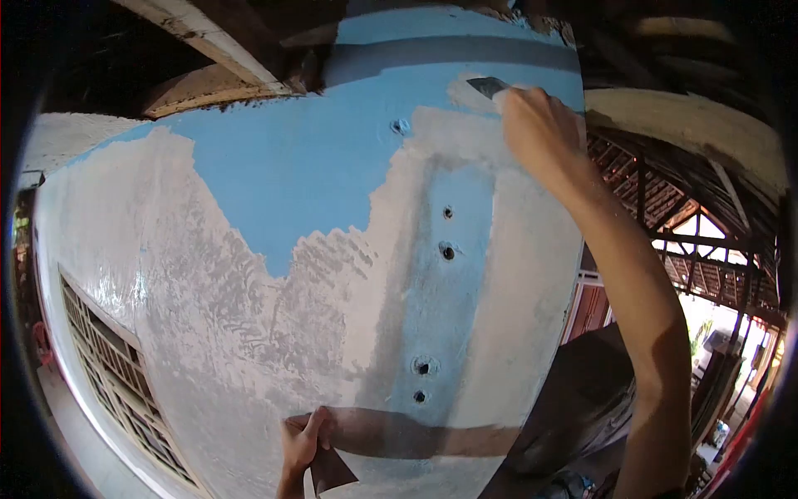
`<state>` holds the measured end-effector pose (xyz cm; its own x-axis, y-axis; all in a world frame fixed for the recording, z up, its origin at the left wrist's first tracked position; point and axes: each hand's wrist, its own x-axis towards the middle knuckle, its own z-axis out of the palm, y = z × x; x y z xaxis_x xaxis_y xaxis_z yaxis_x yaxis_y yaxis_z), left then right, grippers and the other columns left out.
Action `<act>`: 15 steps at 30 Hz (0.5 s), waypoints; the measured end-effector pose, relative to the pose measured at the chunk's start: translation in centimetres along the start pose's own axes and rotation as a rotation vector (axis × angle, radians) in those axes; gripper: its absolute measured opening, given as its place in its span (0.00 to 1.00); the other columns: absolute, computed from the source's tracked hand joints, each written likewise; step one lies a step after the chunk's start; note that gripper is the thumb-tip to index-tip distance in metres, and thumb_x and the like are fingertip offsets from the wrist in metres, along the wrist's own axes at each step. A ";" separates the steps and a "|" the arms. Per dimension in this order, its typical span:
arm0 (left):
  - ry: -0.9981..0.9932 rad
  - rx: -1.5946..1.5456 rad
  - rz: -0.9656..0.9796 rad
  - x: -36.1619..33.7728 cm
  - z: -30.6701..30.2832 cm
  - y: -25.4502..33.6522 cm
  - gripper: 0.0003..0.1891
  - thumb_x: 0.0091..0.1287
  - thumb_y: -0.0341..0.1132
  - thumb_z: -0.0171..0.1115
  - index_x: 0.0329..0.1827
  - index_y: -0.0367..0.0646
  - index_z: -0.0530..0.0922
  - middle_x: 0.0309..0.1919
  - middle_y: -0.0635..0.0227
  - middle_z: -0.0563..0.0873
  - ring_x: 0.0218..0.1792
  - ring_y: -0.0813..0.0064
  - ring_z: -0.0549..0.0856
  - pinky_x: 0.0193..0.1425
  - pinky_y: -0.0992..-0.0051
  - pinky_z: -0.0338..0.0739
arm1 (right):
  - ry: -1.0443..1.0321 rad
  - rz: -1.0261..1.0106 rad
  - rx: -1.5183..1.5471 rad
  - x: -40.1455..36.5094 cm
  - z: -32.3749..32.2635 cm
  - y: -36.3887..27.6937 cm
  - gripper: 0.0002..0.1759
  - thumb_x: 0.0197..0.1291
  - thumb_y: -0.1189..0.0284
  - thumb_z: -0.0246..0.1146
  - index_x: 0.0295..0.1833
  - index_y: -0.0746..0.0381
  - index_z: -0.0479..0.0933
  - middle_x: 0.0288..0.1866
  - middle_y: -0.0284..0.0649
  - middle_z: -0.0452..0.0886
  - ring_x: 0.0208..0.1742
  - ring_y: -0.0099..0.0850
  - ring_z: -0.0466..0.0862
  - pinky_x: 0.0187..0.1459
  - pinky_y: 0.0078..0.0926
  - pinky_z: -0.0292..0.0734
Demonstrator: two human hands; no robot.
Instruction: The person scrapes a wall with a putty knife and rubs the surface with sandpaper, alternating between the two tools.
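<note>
High on the right of the wall, my right hand is closed around a putty knife. Its dark, pointed blade lies against a pale putty patch on blue paint. Low in the view, my left hand pinches a flat, dark brown scraper between thumb and fingers, with one corner pointing down and right; its lower part is cut off by the frame. Whitish putty covers much of the wall around a blue strip with several dark holes. My right arm's shadow crosses the wall's lower part.
A slatted window is set in the wall at left. Wooden beams run overhead. Past the wall's right edge are a dark covered bulk and an open roof frame.
</note>
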<state>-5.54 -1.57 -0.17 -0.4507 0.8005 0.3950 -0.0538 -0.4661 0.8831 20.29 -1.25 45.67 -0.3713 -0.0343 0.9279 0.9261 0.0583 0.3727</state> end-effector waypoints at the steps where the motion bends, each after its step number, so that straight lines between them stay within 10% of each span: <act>1: 0.008 -0.013 -0.009 -0.1 -0.1 -0.3 0.21 0.72 0.38 0.60 0.24 0.29 0.84 0.13 0.66 0.80 0.13 0.80 0.75 0.20 0.78 0.68 | 0.017 0.012 0.020 0.5 0.2 0.4 0.09 0.58 0.80 0.59 0.41 0.65 0.83 0.42 0.55 0.85 0.45 0.52 0.87 0.44 0.48 0.84; 15: 0.001 0.007 -0.004 -0.2 -0.3 0.0 0.20 0.72 0.38 0.61 0.25 0.31 0.85 0.10 0.68 0.78 0.12 0.82 0.73 0.19 0.78 0.67 | 0.026 -0.022 0.003 0.5 0.7 1.9 0.07 0.58 0.77 0.56 0.31 0.65 0.78 0.36 0.57 0.82 0.42 0.58 0.82 0.41 0.50 0.78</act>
<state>-5.69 -1.83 -0.28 -0.4517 0.8019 0.3911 -0.0490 -0.4600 0.8865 21.77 -0.44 46.85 -0.3897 -0.0612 0.9189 0.9175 0.0603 0.3932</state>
